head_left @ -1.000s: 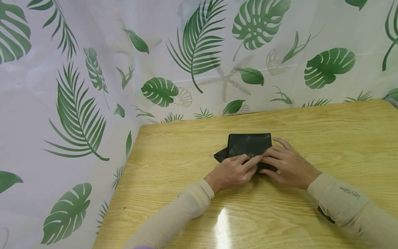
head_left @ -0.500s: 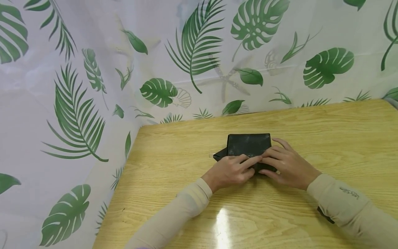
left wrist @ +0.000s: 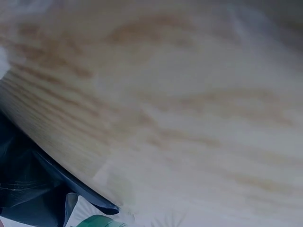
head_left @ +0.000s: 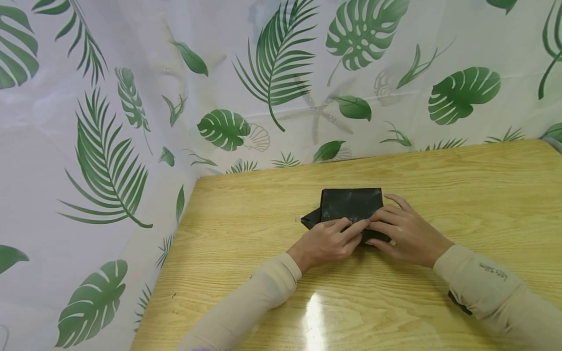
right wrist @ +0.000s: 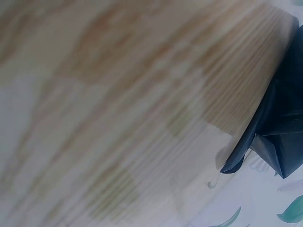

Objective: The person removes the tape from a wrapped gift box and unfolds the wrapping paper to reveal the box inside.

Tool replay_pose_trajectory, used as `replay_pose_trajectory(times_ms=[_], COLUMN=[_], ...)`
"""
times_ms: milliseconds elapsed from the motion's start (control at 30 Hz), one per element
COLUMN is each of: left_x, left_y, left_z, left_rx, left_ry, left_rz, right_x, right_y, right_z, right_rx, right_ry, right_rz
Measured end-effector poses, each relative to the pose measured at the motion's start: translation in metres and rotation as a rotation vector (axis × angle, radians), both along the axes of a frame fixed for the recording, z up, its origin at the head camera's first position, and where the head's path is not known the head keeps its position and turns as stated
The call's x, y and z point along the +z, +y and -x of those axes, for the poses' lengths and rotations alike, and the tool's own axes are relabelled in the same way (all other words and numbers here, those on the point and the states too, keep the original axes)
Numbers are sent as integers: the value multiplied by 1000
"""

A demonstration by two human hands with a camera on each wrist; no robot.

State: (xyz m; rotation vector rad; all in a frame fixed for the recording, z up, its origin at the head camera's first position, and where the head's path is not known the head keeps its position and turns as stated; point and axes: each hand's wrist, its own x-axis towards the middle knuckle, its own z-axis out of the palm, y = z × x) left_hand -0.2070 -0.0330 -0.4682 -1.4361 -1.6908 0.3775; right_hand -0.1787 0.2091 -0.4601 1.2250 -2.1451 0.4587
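A black box-shaped package in a smooth, creased wrapper (head_left: 351, 202) lies on the wooden table, a pointed folded flap (head_left: 311, 218) jutting from its left side. At its near edge my left hand (head_left: 331, 241) pinches the wrapper, index finger stretched toward the right hand. My right hand (head_left: 404, 231) grips the near right corner, thumb low in front and fingers over the top and right side. The fingertips of both hands meet there and hide part of the near end. Folds of the dark wrapper show in the left wrist view (left wrist: 38, 184) and right wrist view (right wrist: 284, 113); neither shows a hand.
The wooden table (head_left: 246, 209) runs back to a white curtain (head_left: 272, 63) printed with green leaves, which also covers the left side. A small dark item (head_left: 459, 303) peeks out beneath the right sleeve. Light glares on the table's near part.
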Motion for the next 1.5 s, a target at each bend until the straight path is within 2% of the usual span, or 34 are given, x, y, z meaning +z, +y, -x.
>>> replay_pose_trajectory(times_ms=[167,433,500,600,833,967,1067,1300,1500], left_x=[1,8,10,10,7,9,11,12,8], left_y=[-1,1,1,2,-4,-6,-6,-2,2], left_z=[-4,-6,-7,-8,-5,-3,-3,-6,-8], left_rx=[36,29,27,29,1,-23,-14,26,73], left_ry=[-10,21,8,-42,-263,-329,-307,-178,-206], left_rz=[30,-8,-25,-38,-56,-76,-57,-19,-41], right_x=[-1,-2,-2,-2,-1,-1,-1,-1,-1], right_y=[1,1,1,0,-1,-1,-1,-1,-2], right_z=[0,1,1,0,0,0,1,1,1], right_rx=[6,4,1,-10,-11,-9,-17,-20,10], right_ry=[0,-8,-13,-28,-25,-23,-26,-31,-31], right_rz=[2,6,6,3,15,14,10,22,52])
